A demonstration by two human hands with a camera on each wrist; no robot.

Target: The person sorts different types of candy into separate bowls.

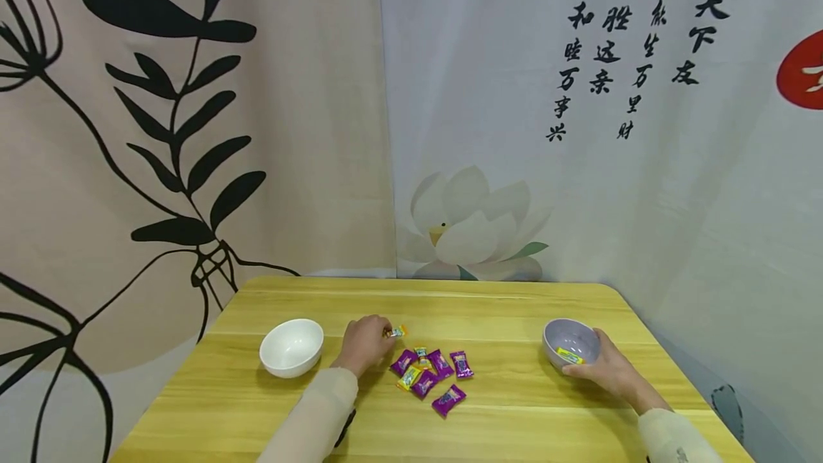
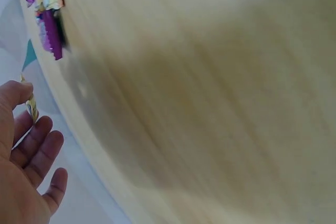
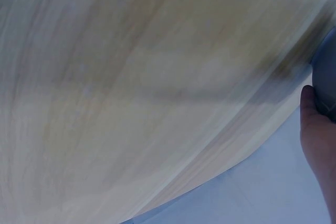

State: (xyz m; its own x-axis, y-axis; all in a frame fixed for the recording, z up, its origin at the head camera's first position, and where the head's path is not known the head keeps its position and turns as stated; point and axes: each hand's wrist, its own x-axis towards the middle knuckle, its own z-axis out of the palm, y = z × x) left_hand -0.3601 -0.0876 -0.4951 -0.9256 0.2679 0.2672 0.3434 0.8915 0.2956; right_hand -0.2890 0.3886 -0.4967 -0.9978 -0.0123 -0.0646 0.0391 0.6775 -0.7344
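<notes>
My left hand (image 1: 366, 343) pinches a yellow wrapped candy (image 1: 396, 331) between thumb and forefinger, just beyond the candy pile. In the left wrist view the same candy (image 2: 32, 103) shows edge-on at the fingertips, the other fingers loosely bent. On the right, my right hand (image 1: 607, 370) grips the side of a grey-purple bowl (image 1: 556, 327), thumb at the near side. One yellow candy (image 1: 569, 356) lies inside that bowl. The right wrist view catches only part of the hand and the bowl's dark outer wall (image 3: 325, 72).
Several purple wrapped candies (image 1: 449, 400) and a couple of yellow ones (image 1: 408, 378) lie mid-table. Left of them stands a white bowl (image 1: 291, 349). The wooden table (image 1: 514, 420) ends at a back edge before a printed curtain (image 1: 321, 127).
</notes>
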